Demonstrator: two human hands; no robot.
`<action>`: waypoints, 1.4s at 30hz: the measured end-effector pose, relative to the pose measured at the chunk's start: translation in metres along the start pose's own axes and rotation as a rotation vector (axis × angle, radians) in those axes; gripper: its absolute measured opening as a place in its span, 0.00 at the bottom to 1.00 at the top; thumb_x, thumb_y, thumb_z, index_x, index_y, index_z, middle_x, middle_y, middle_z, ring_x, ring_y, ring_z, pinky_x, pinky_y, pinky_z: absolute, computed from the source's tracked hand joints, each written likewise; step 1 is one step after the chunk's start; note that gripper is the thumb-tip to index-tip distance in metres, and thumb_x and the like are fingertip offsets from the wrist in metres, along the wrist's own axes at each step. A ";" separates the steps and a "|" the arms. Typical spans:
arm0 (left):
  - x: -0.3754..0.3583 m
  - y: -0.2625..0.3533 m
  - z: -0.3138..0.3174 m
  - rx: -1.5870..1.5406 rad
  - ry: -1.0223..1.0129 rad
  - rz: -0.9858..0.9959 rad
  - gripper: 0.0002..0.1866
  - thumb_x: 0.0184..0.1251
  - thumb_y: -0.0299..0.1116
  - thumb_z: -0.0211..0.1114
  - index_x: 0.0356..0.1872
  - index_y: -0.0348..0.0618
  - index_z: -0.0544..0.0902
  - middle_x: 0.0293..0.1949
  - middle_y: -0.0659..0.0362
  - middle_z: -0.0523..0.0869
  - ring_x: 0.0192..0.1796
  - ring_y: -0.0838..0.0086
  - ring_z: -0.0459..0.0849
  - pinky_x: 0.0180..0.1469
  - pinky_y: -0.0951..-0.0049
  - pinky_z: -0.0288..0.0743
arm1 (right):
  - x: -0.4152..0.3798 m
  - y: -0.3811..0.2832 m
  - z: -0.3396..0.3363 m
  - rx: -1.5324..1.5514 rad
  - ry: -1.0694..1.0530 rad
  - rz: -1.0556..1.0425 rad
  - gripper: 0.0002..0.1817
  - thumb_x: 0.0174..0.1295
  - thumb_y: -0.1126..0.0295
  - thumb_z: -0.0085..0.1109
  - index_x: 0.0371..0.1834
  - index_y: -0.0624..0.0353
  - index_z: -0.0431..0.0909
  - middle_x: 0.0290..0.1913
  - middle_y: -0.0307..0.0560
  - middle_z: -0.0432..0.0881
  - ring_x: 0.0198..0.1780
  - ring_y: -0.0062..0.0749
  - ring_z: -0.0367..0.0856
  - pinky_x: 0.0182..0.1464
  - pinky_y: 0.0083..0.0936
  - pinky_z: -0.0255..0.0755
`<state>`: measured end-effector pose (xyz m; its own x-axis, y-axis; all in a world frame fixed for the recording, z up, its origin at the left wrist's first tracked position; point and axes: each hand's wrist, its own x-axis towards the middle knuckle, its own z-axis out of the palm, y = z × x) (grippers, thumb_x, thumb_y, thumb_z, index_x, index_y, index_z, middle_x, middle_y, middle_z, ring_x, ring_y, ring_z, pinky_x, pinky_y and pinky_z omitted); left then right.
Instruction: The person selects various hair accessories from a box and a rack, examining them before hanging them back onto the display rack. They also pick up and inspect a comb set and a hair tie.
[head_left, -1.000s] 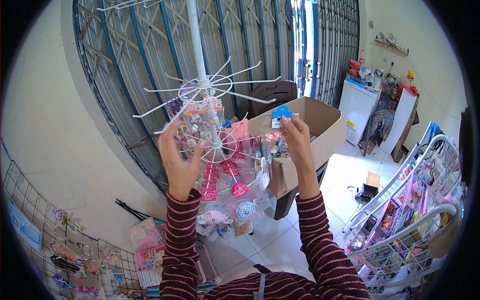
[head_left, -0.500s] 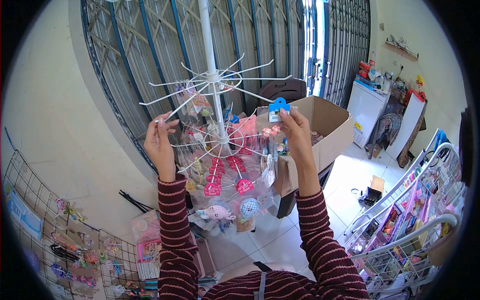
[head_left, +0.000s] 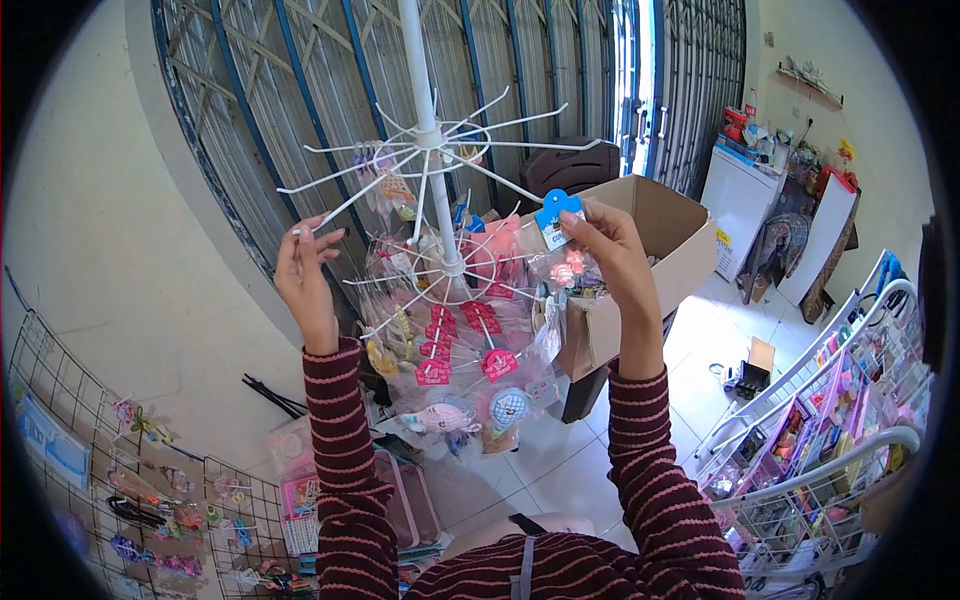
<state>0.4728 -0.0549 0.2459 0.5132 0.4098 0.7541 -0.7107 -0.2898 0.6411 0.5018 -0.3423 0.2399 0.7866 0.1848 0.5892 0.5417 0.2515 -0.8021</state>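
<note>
A white rotating display rack (head_left: 437, 190) with tiers of wire prongs stands in front of me. My left hand (head_left: 308, 290) pinches the tip of a long upper prong (head_left: 345, 205) between thumb and fingers. My right hand (head_left: 622, 255) grips a clear packet with a blue header card (head_left: 552, 222), near the tip of a right-hand prong. Pink flower-shaped pieces (head_left: 567, 268) show inside the packet, which tilts slightly. Small packets (head_left: 388, 190) hang from the upper tier. Below, packets with pink-red cards (head_left: 435, 345) crowd the lower tier.
An open cardboard box (head_left: 680, 245) stands right of the rack, beside a dark chair back (head_left: 570, 170). Wire grids (head_left: 120, 480) with hair accessories are at lower left. A white rack of goods (head_left: 820, 450) occupies the right. Behind is a folding metal gate (head_left: 500, 60).
The packet has tilted and its pink pieces sit lower left of my right hand, which has shifted right. My left hand moved slightly left with the prong tip.
</note>
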 end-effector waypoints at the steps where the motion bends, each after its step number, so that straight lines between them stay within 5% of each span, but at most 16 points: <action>1: 0.000 0.000 -0.001 -0.006 -0.007 0.006 0.14 0.63 0.37 0.46 0.38 0.35 0.72 0.37 0.58 0.76 0.36 0.76 0.78 0.33 0.82 0.68 | 0.001 0.000 0.000 -0.047 -0.019 0.014 0.11 0.53 0.64 0.53 0.25 0.62 0.74 0.21 0.32 0.70 0.23 0.11 0.64 0.26 0.10 0.55; 12: -0.008 -0.002 0.001 -0.112 -0.011 -0.008 0.13 0.63 0.35 0.46 0.43 0.37 0.68 0.45 0.56 0.72 0.40 0.75 0.76 0.35 0.82 0.68 | 0.041 0.039 0.040 -0.018 0.012 0.100 0.15 0.54 0.59 0.51 0.21 0.61 0.73 0.17 0.32 0.69 0.20 0.12 0.65 0.21 0.12 0.58; 14: -0.029 0.000 0.004 -0.123 0.248 0.074 0.13 0.61 0.32 0.46 0.45 0.37 0.67 0.50 0.56 0.67 0.43 0.74 0.72 0.38 0.80 0.66 | 0.054 0.056 0.045 -0.073 0.025 0.071 0.18 0.53 0.57 0.51 0.22 0.63 0.73 0.16 0.34 0.71 0.19 0.14 0.68 0.21 0.12 0.61; 16: -0.059 0.009 0.007 0.283 0.310 0.119 0.15 0.60 0.30 0.43 0.48 0.37 0.65 0.53 0.56 0.63 0.44 0.73 0.69 0.40 0.77 0.64 | 0.054 0.066 0.048 -0.096 0.031 0.131 0.18 0.53 0.56 0.51 0.22 0.64 0.73 0.15 0.37 0.72 0.20 0.15 0.71 0.22 0.13 0.64; 18: -0.093 0.017 0.017 -0.229 0.453 0.048 0.21 0.59 0.36 0.44 0.51 0.37 0.60 0.52 0.55 0.63 0.41 0.73 0.67 0.41 0.76 0.62 | 0.042 0.078 0.037 -0.122 0.047 0.217 0.17 0.53 0.58 0.52 0.25 0.64 0.73 0.17 0.40 0.74 0.22 0.17 0.73 0.24 0.14 0.65; 20: -0.128 0.004 0.020 -0.216 0.346 0.170 0.27 0.55 0.44 0.46 0.53 0.37 0.57 0.52 0.54 0.63 0.36 0.74 0.66 0.37 0.77 0.61 | 0.023 0.101 0.017 -0.127 0.096 0.084 0.14 0.54 0.60 0.51 0.33 0.62 0.71 0.22 0.38 0.74 0.20 0.17 0.71 0.23 0.11 0.63; 22: -0.162 -0.004 0.033 -0.226 0.341 0.135 0.31 0.52 0.47 0.49 0.53 0.36 0.56 0.49 0.54 0.64 0.34 0.75 0.64 0.34 0.78 0.59 | -0.006 0.109 -0.018 -0.170 0.096 0.201 0.14 0.55 0.62 0.51 0.36 0.63 0.70 0.23 0.39 0.74 0.22 0.18 0.72 0.25 0.12 0.65; 27: -0.231 -0.007 0.112 -0.492 0.318 -0.115 0.17 0.47 0.37 0.55 0.36 0.41 0.62 0.32 0.54 0.65 0.27 0.74 0.65 0.21 0.79 0.61 | -0.089 0.146 -0.130 -0.083 0.242 0.460 0.10 0.55 0.65 0.50 0.30 0.62 0.71 0.23 0.39 0.74 0.25 0.18 0.72 0.27 0.14 0.66; 30: -0.252 -0.016 0.174 -0.517 0.055 -0.270 0.17 0.48 0.37 0.56 0.36 0.41 0.62 0.32 0.52 0.65 0.26 0.73 0.66 0.19 0.78 0.63 | -0.138 0.149 -0.198 -0.138 0.425 0.578 0.09 0.55 0.65 0.50 0.28 0.61 0.72 0.23 0.39 0.75 0.24 0.18 0.71 0.27 0.13 0.65; 31: -0.254 -0.022 0.200 -0.615 -0.006 -0.215 0.14 0.48 0.29 0.50 0.37 0.38 0.62 0.33 0.52 0.67 0.23 0.73 0.68 0.23 0.79 0.62 | -0.153 0.149 -0.221 -0.161 0.482 0.612 0.09 0.54 0.65 0.50 0.29 0.61 0.73 0.23 0.39 0.75 0.24 0.18 0.72 0.28 0.13 0.66; 37: -0.256 -0.063 0.304 -0.542 -0.017 -0.401 0.13 0.50 0.27 0.49 0.39 0.38 0.62 0.34 0.54 0.66 0.24 0.77 0.67 0.24 0.82 0.61 | -0.202 0.123 -0.325 -0.248 0.780 0.732 0.08 0.55 0.67 0.48 0.29 0.61 0.72 0.23 0.40 0.75 0.24 0.16 0.72 0.27 0.11 0.65; 42: -0.248 -0.108 0.328 -0.441 0.114 -0.455 0.14 0.52 0.30 0.54 0.39 0.40 0.64 0.37 0.56 0.68 0.28 0.79 0.67 0.25 0.82 0.62 | -0.174 0.139 -0.382 -0.277 0.843 0.672 0.07 0.55 0.70 0.48 0.29 0.62 0.72 0.22 0.40 0.75 0.24 0.18 0.72 0.27 0.11 0.65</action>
<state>0.5800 -0.4094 0.0362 0.7728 0.5042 0.3854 -0.5777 0.3075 0.7562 0.5532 -0.7021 -0.0115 0.8375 -0.5271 -0.1442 -0.1056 0.1028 -0.9891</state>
